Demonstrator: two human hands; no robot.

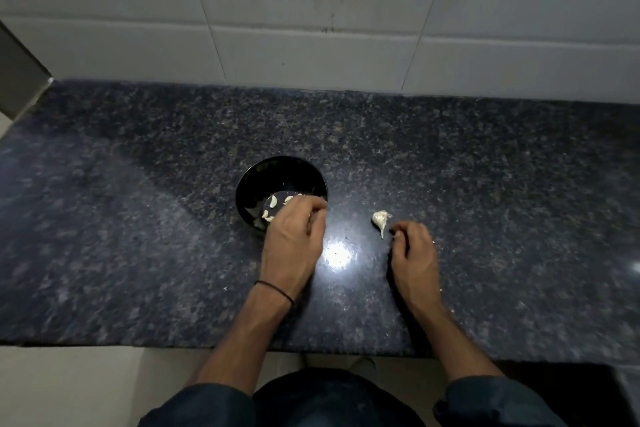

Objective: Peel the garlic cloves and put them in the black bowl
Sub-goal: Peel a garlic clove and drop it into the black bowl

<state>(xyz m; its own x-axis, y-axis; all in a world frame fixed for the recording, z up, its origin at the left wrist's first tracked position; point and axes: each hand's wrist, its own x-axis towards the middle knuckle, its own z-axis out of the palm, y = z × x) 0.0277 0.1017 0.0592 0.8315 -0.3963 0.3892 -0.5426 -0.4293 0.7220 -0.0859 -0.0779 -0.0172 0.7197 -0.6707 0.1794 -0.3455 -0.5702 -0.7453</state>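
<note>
So a dark speckled stone counter (138,218) is seen from above, with a white tiled wall (138,10) behind it. The black bowl (277,172) is set roughly mid-counter, and a few peeled garlic cloves (273,201) can already be made out on its bottom, pale against the black. The left hand (294,239) is held over the near right part of the bowl's rim, knuckles up and fingers curled downward toward the inside. Whether a clove is pinched under those fingers honestly can't be told, since the fingertips are hidden by the hand itself. A thin black band (277,289) is worn on that wrist. Off to the right of the bowl, well clear of it, a leftover garlic chunk (380,218) with its papery skin and pointed stem is left lying on the counter. The right hand (414,253) is placed just beside it, on the near right side, with fingers tucked in and thumb pressed against the forefinger. Something tiny might be pinched there, but it's too small to be called, and the chunk itself isn't gripped. A bright glare spot (336,253) is reflected on the stone between the two hands, and dark sleeves (207,406) are pushed up on the forearms.
</note>
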